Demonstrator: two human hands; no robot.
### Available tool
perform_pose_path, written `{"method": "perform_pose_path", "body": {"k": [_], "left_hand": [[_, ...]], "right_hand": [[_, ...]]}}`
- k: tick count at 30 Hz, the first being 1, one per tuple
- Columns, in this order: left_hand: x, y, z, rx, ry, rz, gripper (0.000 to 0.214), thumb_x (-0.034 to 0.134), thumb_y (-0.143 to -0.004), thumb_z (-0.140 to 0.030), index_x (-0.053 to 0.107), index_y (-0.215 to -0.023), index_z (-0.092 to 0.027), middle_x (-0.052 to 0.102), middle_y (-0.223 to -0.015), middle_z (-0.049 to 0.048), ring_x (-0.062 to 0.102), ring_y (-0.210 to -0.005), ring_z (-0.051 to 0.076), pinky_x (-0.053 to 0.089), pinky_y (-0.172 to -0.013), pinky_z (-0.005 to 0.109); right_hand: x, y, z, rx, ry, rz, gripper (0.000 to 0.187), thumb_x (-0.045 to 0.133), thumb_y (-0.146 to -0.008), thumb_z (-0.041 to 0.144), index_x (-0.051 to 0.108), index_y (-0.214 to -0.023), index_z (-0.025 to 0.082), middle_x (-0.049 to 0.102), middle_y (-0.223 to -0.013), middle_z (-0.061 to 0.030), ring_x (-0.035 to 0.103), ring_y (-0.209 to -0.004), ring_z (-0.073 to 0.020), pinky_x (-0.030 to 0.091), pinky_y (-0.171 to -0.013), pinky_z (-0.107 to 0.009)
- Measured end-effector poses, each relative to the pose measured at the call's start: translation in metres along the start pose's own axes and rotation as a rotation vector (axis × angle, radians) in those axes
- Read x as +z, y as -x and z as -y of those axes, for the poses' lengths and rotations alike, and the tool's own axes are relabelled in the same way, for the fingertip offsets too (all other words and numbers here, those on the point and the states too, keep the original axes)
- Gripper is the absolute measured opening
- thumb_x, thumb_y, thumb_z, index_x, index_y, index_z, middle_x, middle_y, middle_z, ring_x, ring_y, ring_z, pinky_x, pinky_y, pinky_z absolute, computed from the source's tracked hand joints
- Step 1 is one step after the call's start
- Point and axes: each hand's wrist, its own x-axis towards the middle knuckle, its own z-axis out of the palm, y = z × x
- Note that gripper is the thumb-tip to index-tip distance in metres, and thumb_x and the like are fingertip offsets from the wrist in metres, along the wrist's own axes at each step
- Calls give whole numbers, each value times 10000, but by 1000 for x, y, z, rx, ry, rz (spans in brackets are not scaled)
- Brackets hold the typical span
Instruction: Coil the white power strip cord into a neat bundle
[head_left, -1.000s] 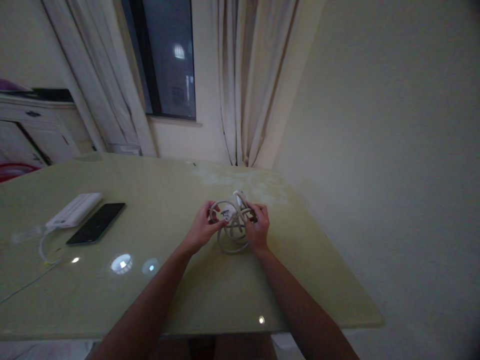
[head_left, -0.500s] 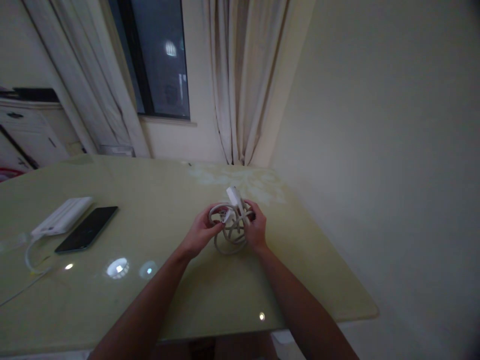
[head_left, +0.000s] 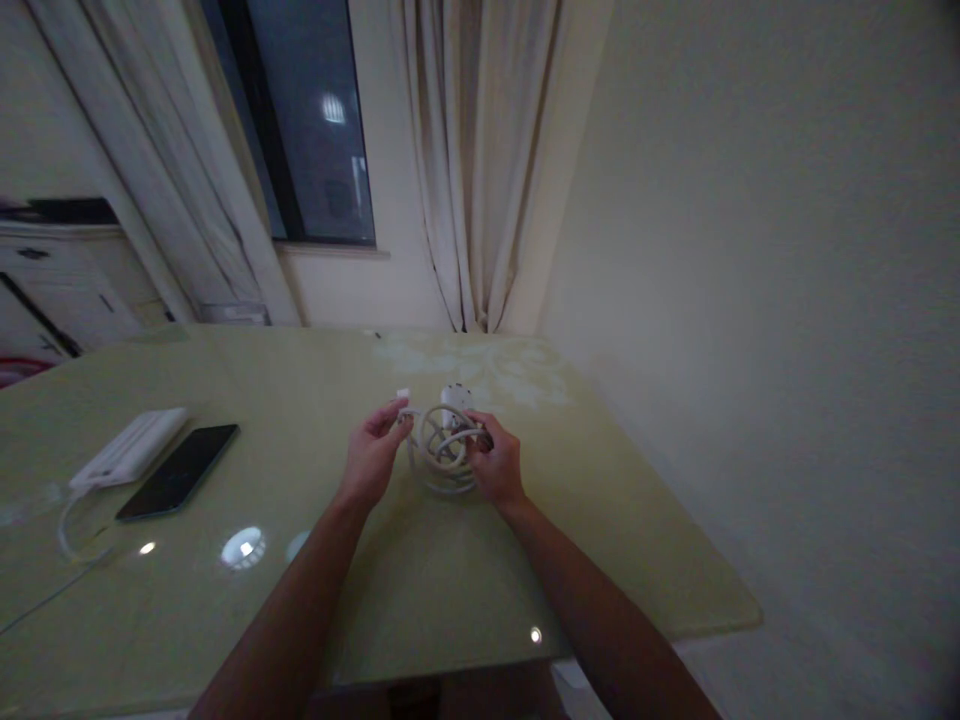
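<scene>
A white cable (head_left: 441, 452) lies in loose coils on the glossy green table (head_left: 420, 580), with a white charger plug (head_left: 452, 397) at its far side. My left hand (head_left: 371, 455) pinches the cable's free end, and a small white connector (head_left: 403, 394) sticks out above the fingers. My right hand (head_left: 495, 462) is closed around the right side of the coil, holding the loops together.
A black phone (head_left: 178, 470) and a white power bank (head_left: 129, 446) with a thin cable (head_left: 71, 530) lie at the left of the table. A wall runs close along the right edge. Curtains (head_left: 480, 160) and a dark window (head_left: 300, 120) stand behind.
My left hand has drawn the cable's connector end out of the coil and up to the left. The charger plug has dropped back behind the loops. The camera has shifted slightly.
</scene>
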Motion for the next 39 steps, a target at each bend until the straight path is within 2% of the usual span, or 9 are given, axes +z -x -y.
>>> {"method": "perform_pose_path", "body": {"k": [4, 9, 13, 19, 23, 27, 31, 36, 39], "left_hand": [[-4, -7, 1, -104, 274, 37, 293, 862, -690, -265, 751, -952, -192, 757, -1110, 101, 706, -1047, 216, 578, -944, 361], [-14, -13, 1, -154, 326, -62, 269, 835, -712, -123, 694, -929, -197, 755, -929, 43, 724, -831, 126, 599, -761, 214], [-16, -15, -11, -217, 338, -47, 356, 781, -711, 7, 699, -1024, -141, 765, -1012, 97, 733, -890, 131, 597, -770, 183], [-26, -25, -25, 160, 441, -391, 300, 760, -725, 66, 710, -921, -156, 764, -965, 21, 721, -905, 74, 564, -925, 167], [-35, -29, -27, 268, 433, -400, 307, 787, -737, 30, 717, -949, -182, 769, -999, 4, 723, -920, 71, 566, -916, 161], [-24, -22, -18, -9, 397, -284, 30, 711, -903, -140, 708, -930, -155, 774, -956, 33, 736, -855, 75, 581, -827, 146], [-5, -9, -6, -341, 217, -124, 256, 563, -1016, -335, 703, -1010, -121, 776, -888, 93, 746, -743, 139, 618, -727, 237], [-5, -5, -6, -631, 275, 17, 243, 501, -990, -160, 704, -1082, -63, 759, -828, 114, 739, -682, 177, 640, -676, 293], [-11, -9, -12, -577, 434, 3, 328, 477, -955, -51, 677, -1214, -69, 764, -856, 89, 730, -676, 131, 638, -689, 236]], "right_hand": [[-9, -9, -9, 26, 44, 10, 306, 645, -811, 264, 730, -1093, 181, 445, -575, 78, 388, -529, -106, 343, -530, -211], [-13, -13, -6, -81, 18, 183, 339, 677, -789, 248, 715, -1119, 182, 623, -774, 11, 479, -605, -113, 406, -579, -213], [-15, -10, 1, -190, 32, 304, 246, 677, -826, 234, 725, -1064, 198, 694, -911, -33, 581, -710, -138, 469, -663, -226], [-16, -16, 5, -151, -20, 282, 232, 654, -834, 192, 729, -1054, 200, 706, -878, -19, 611, -729, -138, 484, -712, -234], [-9, -14, 4, 7, -152, 251, 260, 724, -767, 224, 709, -1024, 189, 692, -805, 20, 589, -659, -116, 466, -630, -205], [4, -7, -3, 149, -240, 204, 307, 786, -685, 272, 681, -959, 180, 657, -723, 50, 563, -610, -110, 449, -569, -197], [10, -3, -8, 192, -271, 235, 312, 780, -687, 277, 678, -966, 183, 706, -827, 13, 640, -725, -144, 501, -659, -227], [5, -7, -13, 235, -256, 153, 312, 710, -687, 212, 682, -998, 192, 725, -926, -20, 678, -838, -176, 529, -754, -267], [1, -10, -18, 250, -273, 194, 384, 687, -680, 187, 678, -1065, 191, 712, -927, -13, 665, -826, -163, 520, -752, -260]]}}
